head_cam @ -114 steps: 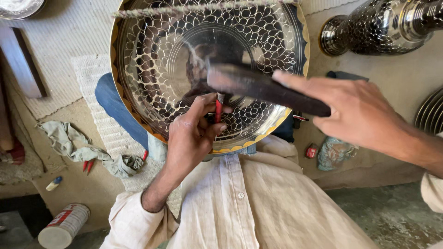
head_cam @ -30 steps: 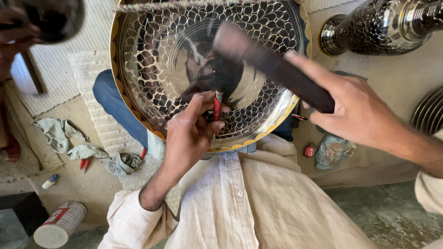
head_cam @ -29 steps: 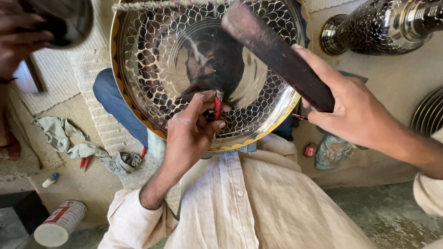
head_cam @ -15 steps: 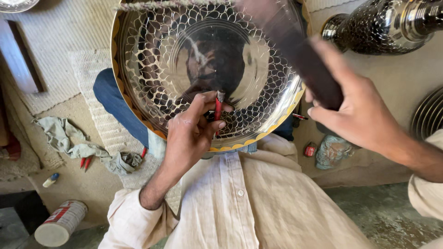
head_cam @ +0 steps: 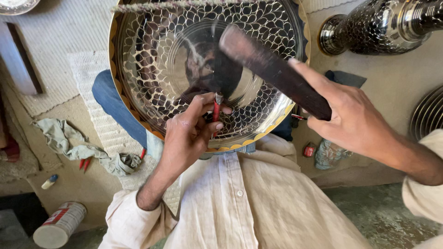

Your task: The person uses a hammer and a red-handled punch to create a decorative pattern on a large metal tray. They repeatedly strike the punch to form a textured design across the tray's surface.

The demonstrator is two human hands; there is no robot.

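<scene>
engraving a large metal tray: hands, tools, surroundings

item one: we are resting a large round metal tray (head_cam: 258,60) on our lap, its face tilted toward us, the scalloped gold-coloured rim running along the lower edge and a scale pattern covering the outer band.

item two: our left hand (head_cam: 189,136) is pinching a thin red-handled chisel (head_cam: 215,108) between thumb and fingers, tip set against the tray near the inner edge of the pattern, exactly where it was sitting half a second ago.

item three: our right hand (head_cam: 355,122) is gripping the dark wooden mallet (head_cam: 272,69) closed-fisted at its lower end. half a second ago the head was raised past the tray's upper rim; now it is coming down and hanging just above the chisel's top. we are judging this as a strike in mid-swing, one more mark in a repeated run.

item four, containers and labelled goods: a white cylindrical can (head_cam: 60,224) with a red label is lying on its side at lower left; a small red packet (head_cam: 309,150) is sitting beside a patterned cloth bundle (head_cam: 328,154) at right; a small white bottle with a blue cap (head_cam: 48,181) is lying on the floor at left.

item five: an ornate metal vase (head_cam: 378,25) is lying at upper right; a greenish rag (head_cam: 83,150) is lying at left.
</scene>
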